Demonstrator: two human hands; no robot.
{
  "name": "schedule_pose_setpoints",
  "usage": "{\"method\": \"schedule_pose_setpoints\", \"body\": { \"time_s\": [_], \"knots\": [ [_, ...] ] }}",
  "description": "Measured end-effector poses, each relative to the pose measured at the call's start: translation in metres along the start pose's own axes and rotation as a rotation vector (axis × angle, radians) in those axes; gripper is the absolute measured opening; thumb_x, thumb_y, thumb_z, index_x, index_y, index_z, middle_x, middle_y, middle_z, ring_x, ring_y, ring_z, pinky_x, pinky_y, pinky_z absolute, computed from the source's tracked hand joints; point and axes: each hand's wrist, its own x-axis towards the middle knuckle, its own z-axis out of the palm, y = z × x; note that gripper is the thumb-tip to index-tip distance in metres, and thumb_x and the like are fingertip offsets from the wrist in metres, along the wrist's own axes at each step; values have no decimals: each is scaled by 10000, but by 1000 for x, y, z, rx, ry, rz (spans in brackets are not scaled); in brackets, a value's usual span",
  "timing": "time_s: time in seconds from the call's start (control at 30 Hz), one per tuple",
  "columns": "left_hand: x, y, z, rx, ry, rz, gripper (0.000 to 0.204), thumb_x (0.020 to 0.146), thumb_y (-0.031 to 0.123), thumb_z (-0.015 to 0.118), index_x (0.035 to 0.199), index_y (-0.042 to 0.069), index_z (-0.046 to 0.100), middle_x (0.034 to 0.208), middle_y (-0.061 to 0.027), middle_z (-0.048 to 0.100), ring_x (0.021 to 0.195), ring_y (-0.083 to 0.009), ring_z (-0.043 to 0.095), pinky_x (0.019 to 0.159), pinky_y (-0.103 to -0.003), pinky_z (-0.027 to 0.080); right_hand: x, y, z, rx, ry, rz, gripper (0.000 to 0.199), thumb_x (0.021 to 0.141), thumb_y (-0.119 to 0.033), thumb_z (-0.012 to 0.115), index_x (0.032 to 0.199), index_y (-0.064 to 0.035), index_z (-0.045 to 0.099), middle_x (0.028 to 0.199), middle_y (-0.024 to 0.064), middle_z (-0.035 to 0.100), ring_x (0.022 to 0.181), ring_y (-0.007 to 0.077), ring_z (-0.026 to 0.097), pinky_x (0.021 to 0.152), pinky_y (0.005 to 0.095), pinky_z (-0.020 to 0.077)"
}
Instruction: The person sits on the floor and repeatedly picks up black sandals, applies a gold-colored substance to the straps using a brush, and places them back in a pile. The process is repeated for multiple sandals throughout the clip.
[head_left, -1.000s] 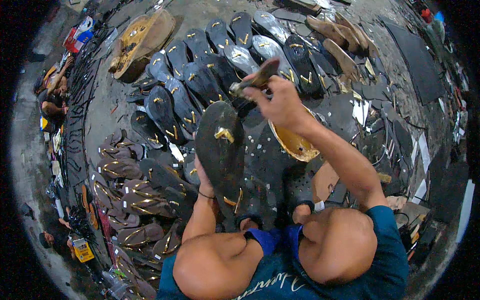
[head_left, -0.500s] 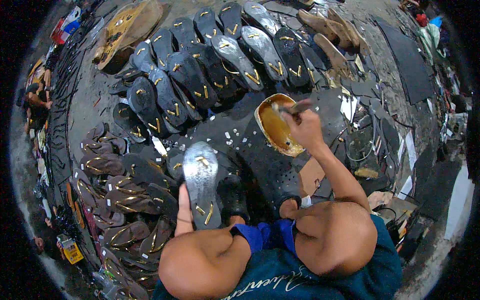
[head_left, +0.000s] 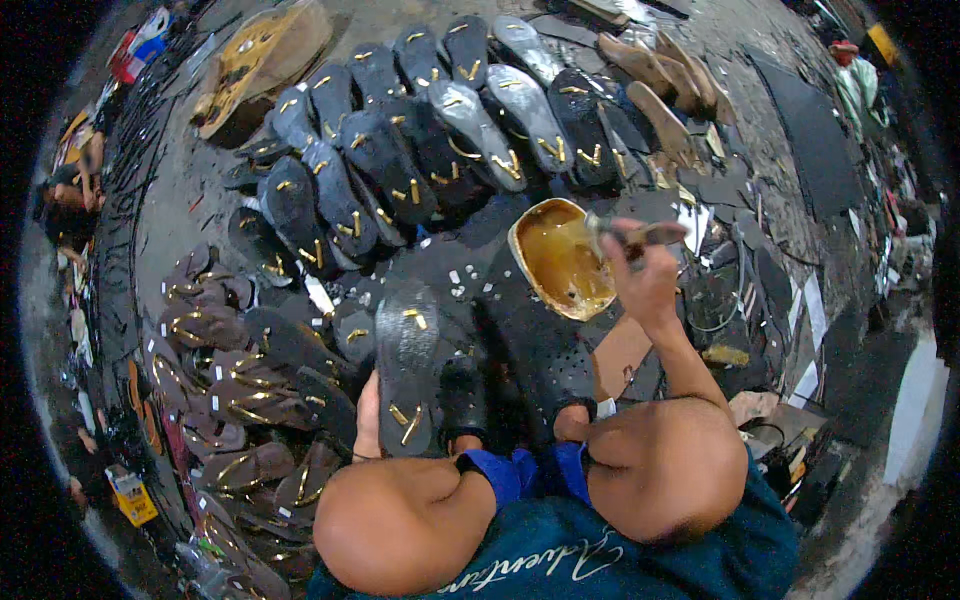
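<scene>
My left hand (head_left: 368, 420) grips a dark sandal sole (head_left: 406, 365) by its left edge, in front of my left knee. Short gold strap ends stick out of its upturned face, and the surface has a dull wet sheen. In my right hand (head_left: 648, 285) is a brush (head_left: 660, 234), slightly blurred, its head at the right rim of a tub (head_left: 517, 245). Amber, glue-like liquid (head_left: 560, 245) partly fills the tub. The fingers of my left hand are mostly hidden under the sole.
Rows of similar soles (head_left: 388, 165) lie beyond my feet, some glossy. Brown sandals with gold straps (head_left: 255, 400) are piled at the left. Wooden foot forms (head_left: 655, 75) and black sheet scraps (head_left: 810, 125) lie at the far right. My black clogs (head_left: 560, 365) stand between.
My right hand has moved right with the brush, from over the liquid to the tub's right rim. The sole in my left hand has shifted slightly right and tilted, losing its bright glare.
</scene>
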Motion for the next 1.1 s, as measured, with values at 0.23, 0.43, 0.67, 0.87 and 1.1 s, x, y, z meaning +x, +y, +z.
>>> {"method": "schedule_pose_setpoints", "body": {
  "time_s": [0.23,0.43,0.67,0.87,1.1],
  "knots": [
    [9,0,24,8,-109,-42,538,987,439,327,1253,22,539,1164,-149,624,998,-277,637,895,-425,527,-81,38,-56,-387,-529,129,371,856,-242,668,1044,69,592,837,205,667,702,378,643,621,452,511],
    [43,27,109,-3,-407,-126,531,985,437,332,1234,23,553,1138,-149,638,968,-273,649,883,-422,534,10,-28,-56,1075,-319,697,339,900,-264,677,1081,18,627,928,69,697,787,149,661,721,334,523],
    [85,14,176,-226,-716,-134,547,985,465,331,1182,20,581,1080,-131,661,944,-254,657,852,-399,542,51,-144,16,815,-428,-191,207,883,-129,670,1058,-19,668,997,97,697,936,197,660,846,326,506],
    [76,11,148,-238,-606,40,446,969,426,403,1149,57,578,1037,-95,648,918,-253,639,844,-420,541,52,-158,49,551,-212,-729,360,726,-81,712,1080,-136,679,907,64,670,840,268,633,754,380,472],
    [79,42,145,-183,-607,104,464,914,381,506,1203,18,527,1113,-142,583,1050,-240,548,942,-374,445,47,-163,24,659,-61,-653,392,745,-41,679,1127,-121,653,905,63,663,841,255,626,748,365,470]
  ]
}}
